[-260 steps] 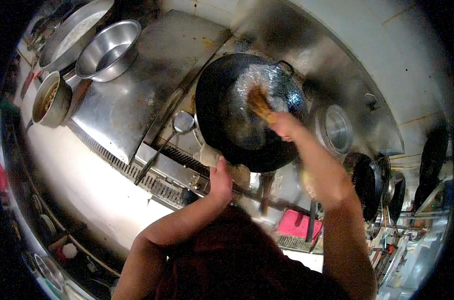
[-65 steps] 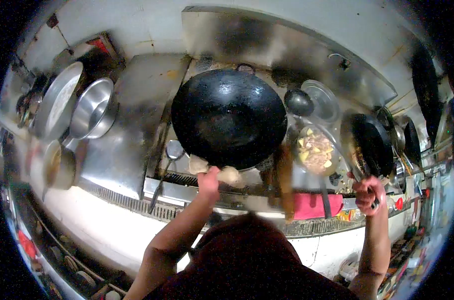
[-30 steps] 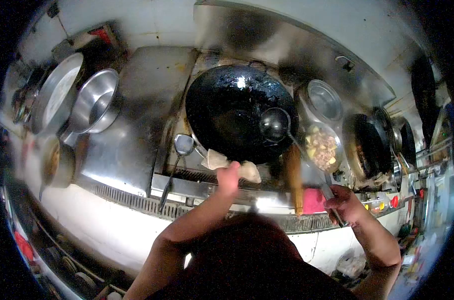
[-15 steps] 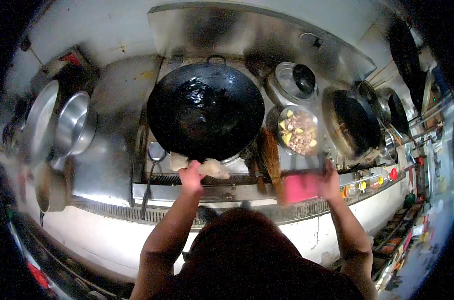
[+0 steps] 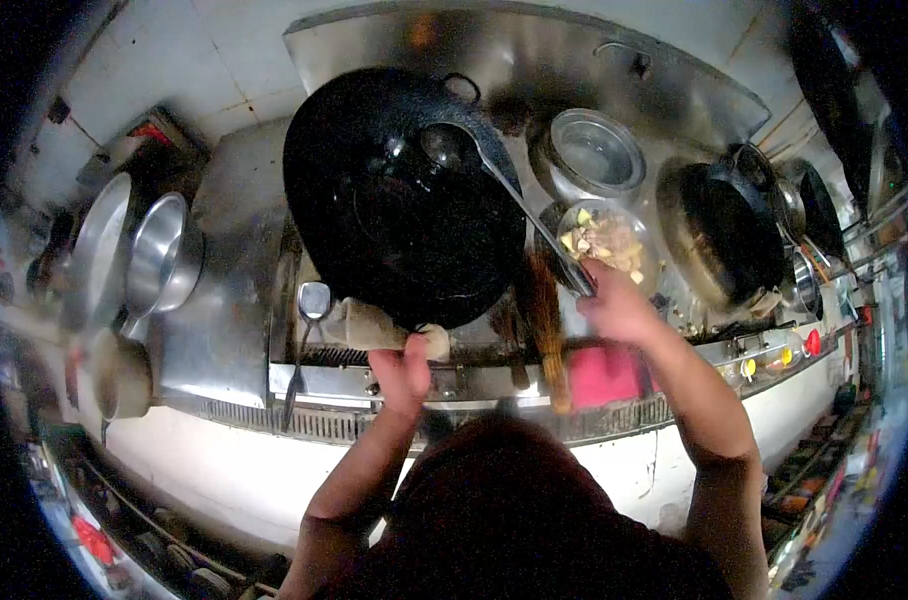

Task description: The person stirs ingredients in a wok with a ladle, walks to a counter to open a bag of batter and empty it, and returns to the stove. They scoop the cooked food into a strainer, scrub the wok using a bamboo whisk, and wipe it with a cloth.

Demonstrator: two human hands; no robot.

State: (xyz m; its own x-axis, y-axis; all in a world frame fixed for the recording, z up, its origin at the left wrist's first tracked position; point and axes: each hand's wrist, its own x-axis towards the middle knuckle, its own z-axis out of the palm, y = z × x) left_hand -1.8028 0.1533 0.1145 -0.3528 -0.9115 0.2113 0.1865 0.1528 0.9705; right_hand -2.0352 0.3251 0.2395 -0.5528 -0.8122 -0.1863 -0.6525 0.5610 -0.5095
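Observation:
A large black wok (image 5: 404, 220) sits over the burner, its rim tilted. My left hand (image 5: 402, 375) is closed on a beige cloth (image 5: 369, 328) against the wok's near rim; whether a handle lies under the cloth is hidden. In my closed right hand (image 5: 619, 302) is the handle of a long metal ladle (image 5: 514, 195). The ladle's bowl hangs over or inside the far right part of the wok. Partly behind my right hand stands a bowl of pale chopped food (image 5: 602, 238) with yellowish chunks.
A metal pot (image 5: 596, 155) stands behind the food bowl. Right of it leans a dark pan (image 5: 724, 235). A straw brush (image 5: 546, 320) and a pink cloth (image 5: 612, 372) lie at the front. A spatula (image 5: 315, 302) and metal bowls (image 5: 161, 250) are on the left.
My right hand has moved up and left, swinging the ladle from the pot to the wok. The wok has tilted and shifted up and left, with my left hand still at its near rim.

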